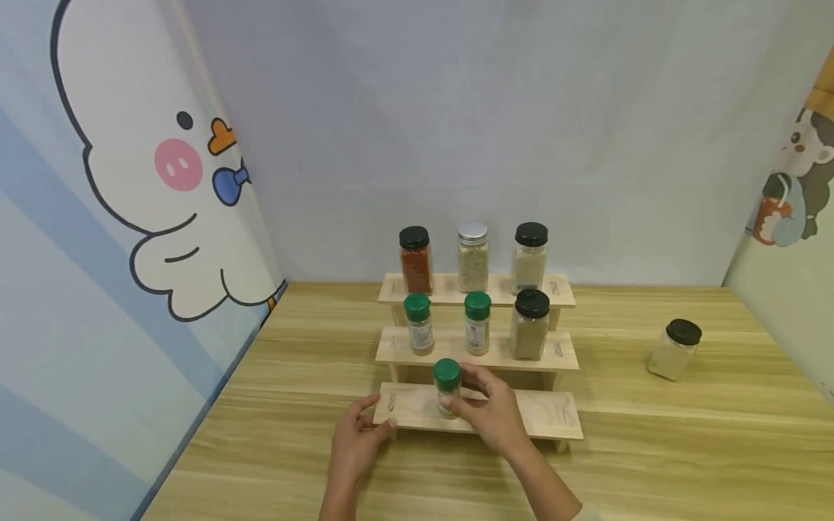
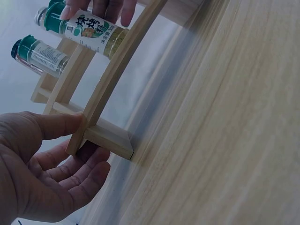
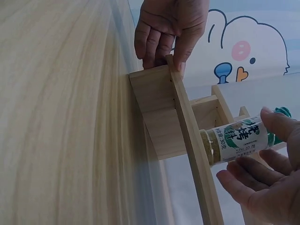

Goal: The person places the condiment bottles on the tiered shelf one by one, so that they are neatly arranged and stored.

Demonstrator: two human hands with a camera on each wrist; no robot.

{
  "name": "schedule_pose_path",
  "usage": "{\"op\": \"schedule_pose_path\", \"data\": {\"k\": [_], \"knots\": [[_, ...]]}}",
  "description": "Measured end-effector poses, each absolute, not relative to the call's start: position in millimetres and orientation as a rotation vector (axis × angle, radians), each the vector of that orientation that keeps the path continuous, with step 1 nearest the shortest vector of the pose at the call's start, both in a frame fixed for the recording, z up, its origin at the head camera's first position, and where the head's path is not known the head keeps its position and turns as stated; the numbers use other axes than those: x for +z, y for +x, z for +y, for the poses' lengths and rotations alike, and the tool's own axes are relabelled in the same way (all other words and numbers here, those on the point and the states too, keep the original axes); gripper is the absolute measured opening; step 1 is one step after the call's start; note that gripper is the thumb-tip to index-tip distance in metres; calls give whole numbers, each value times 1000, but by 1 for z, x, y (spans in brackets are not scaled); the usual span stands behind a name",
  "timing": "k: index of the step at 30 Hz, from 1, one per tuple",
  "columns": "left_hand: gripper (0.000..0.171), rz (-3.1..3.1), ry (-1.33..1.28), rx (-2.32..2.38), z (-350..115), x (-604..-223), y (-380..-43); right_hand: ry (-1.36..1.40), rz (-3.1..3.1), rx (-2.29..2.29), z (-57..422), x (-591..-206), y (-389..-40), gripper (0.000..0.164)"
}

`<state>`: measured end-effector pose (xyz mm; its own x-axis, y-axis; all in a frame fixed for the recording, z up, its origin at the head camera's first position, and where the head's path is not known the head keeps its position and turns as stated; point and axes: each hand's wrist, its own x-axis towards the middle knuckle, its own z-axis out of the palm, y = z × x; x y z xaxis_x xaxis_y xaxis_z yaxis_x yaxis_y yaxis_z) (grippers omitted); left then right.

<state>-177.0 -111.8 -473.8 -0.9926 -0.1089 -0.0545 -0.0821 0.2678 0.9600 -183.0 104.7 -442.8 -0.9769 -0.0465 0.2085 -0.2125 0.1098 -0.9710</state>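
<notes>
A green-capped spice jar (image 1: 447, 376) with a white and green label (image 3: 241, 137) stands on the lowest step of a three-step wooden rack (image 1: 410, 410), left of its middle. My right hand (image 1: 496, 414) holds this jar from the right, thumb on the near side and fingers around the back. At the rack's left end, my left hand (image 1: 355, 440) grips the lowest board; in the left wrist view its thumb lies on top and its fingers (image 2: 89, 176) reach below. Two more green-capped jars (image 1: 419, 325) and a black-capped jar (image 1: 531, 325) occupy the middle step.
On the top step are a red-filled jar (image 1: 415, 262), a silver-capped jar (image 1: 473, 259) and a black-capped pale jar (image 1: 530, 259). Another black-capped jar (image 1: 675, 350) stands on the wood-grain table (image 1: 651, 463) to the right. Pale cloth (image 1: 456, 130) hangs behind, with cartoon-printed sides.
</notes>
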Motion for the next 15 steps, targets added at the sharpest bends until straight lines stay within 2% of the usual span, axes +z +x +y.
{"op": "schedule_pose_path", "data": {"k": [6,15], "knots": [[56,-2483,182,-1886,-112,-474,-176,236,-2408,1862,116,-430,-177,56],[57,-2458,167,-1912,-112,-472,-175,278,-2628,1703,148,-403,-171,53]]}}
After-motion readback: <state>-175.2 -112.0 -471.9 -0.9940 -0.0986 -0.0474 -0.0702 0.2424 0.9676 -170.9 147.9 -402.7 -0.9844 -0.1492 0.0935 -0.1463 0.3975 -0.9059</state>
